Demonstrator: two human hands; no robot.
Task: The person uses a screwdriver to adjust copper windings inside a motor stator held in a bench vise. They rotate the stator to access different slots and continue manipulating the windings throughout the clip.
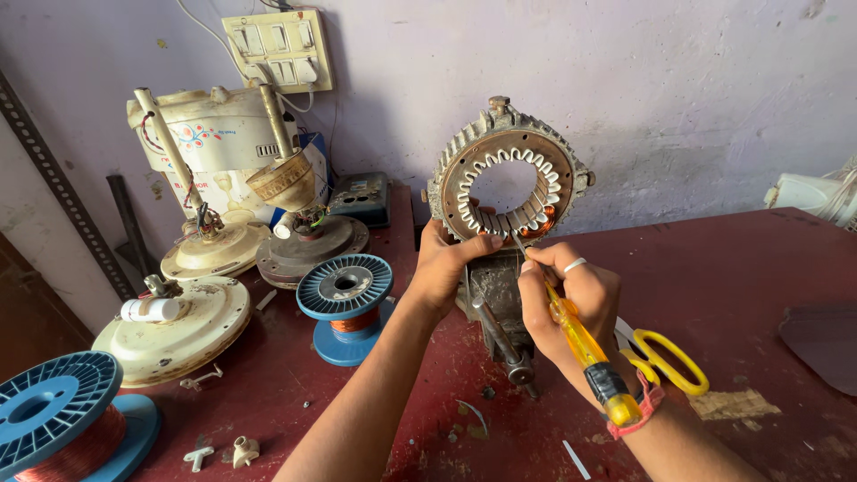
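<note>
Head view: stator ring (507, 170) stands upright in a vise (496, 303) on the red bench (741, 286). Left hand (444, 268) grips the stator's lower left rim. Right hand (571, 303), just below the ring, grasps a yellow-handled screwdriver (585, 353), tip at the lower windings. Yellow scissors (665, 357) lie right of the vise.

The round grey metal stator ring (507, 174) looks rough and dull, with smooth white slot liners and glossy copper wire. The yellow translucent plastic-handled screwdriver (580, 344) shines. The dark red table (732, 295) is matt and scuffed. 2 blue plastic spools (345, 287) carry bright copper wire. The yellow-handled scissors (665, 357) look glossy.
</note>
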